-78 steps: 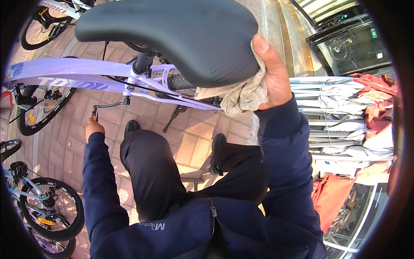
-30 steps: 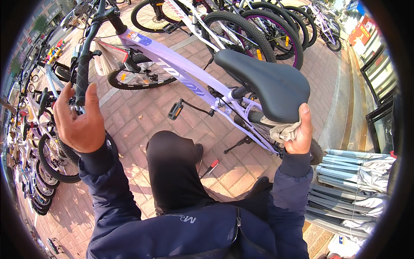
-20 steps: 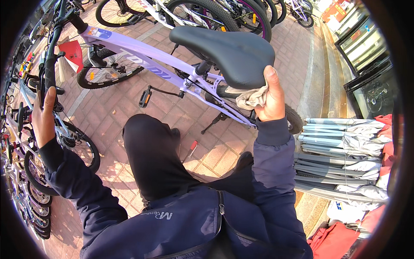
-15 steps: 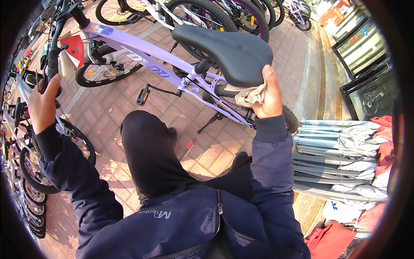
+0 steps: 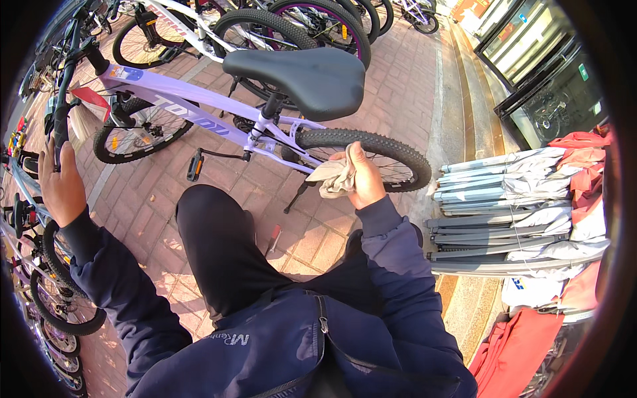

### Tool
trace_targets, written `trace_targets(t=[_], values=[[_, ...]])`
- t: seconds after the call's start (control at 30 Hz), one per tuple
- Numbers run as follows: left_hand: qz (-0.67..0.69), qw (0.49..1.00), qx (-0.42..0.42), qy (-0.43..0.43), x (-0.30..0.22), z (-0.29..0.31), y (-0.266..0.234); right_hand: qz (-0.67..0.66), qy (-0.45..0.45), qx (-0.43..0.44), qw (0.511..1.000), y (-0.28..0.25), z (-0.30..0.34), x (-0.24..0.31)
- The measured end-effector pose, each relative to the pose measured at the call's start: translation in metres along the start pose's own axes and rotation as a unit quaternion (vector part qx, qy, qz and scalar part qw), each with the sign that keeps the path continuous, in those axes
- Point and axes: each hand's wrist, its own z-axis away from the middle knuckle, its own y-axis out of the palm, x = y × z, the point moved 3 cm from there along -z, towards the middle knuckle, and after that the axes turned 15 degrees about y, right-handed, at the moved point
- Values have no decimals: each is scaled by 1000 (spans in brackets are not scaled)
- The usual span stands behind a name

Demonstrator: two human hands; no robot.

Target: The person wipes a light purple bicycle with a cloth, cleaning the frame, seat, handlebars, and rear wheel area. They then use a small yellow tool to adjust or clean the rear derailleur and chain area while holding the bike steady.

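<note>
A light purple bicycle (image 5: pixel 211 117) stands in front of me with its black saddle (image 5: pixel 308 78) toward the right. My right hand (image 5: pixel 366 179) is closed on a crumpled beige cloth (image 5: pixel 336 176), below the saddle and in front of the rear tire (image 5: pixel 405 158). The cloth looks apart from the saddle. At the far left, my left hand (image 5: pixel 63 188) has its fingers stretched out against the end of the black handlebar grip (image 5: pixel 60 129), not wrapped round it. A red card (image 5: pixel 91 99) hangs near the front of the bicycle.
A red-handled screwdriver (image 5: pixel 275 233) lies on the brick paving (image 5: pixel 149 219) by my knee. Bundled poles with white and red fabric (image 5: pixel 511 219) lie at the right, near a glass door (image 5: pixel 554 99). More bicycles stand along the left (image 5: pixel 63 292) and the back (image 5: pixel 265 30).
My right hand has come down off the saddle's rear with the cloth. My left hand has loosened from round the grip, fingers now straight. The view has shifted, moving the bicycle leftward.
</note>
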Motion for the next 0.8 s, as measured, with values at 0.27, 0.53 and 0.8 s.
trace_targets(t=[0.27, 0.53, 0.8], values=[[-276, 938, 162, 131, -1, -21, 44, -145, 112, -234, 955, -86, 34, -77], [446, 870, -211, -14, -190, 45, 29, -129, 92, -394, 905, -184, 31, -33], [628, 743, 137, -188, -364, 72, 149, -39, 60, -393, 917, -208, -8, -36]])
